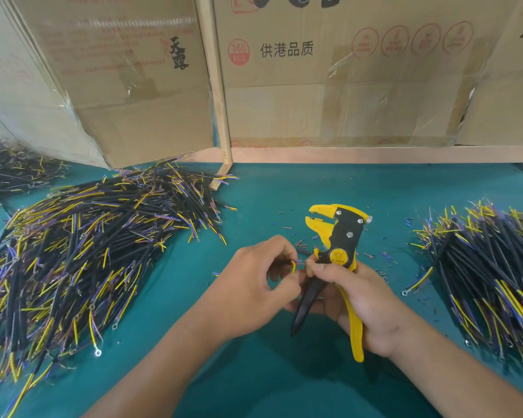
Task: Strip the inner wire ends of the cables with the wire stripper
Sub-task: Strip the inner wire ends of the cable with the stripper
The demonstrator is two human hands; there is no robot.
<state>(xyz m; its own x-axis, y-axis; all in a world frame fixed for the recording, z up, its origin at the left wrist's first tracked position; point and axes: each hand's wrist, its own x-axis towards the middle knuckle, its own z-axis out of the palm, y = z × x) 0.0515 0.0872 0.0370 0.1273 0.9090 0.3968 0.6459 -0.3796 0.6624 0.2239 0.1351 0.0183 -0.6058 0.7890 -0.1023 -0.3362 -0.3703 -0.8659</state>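
My right hand (361,300) grips the handles of a yellow and black wire stripper (338,239), held upright above the green table with its jaws pointing up and left, slightly parted. My left hand (254,285) pinches a short black cable (293,265) just left of the stripper; its yellow and purple inner wire ends stick out between my fingers, close to my right thumb. Most of that cable is hidden by my fingers.
A large heap of black cables (82,251) with yellow and purple wires covers the left of the green table (269,381). Another pile (489,267) lies at the right. Small insulation scraps (378,257) dot the cloth. Cardboard boxes (329,70) stand behind.
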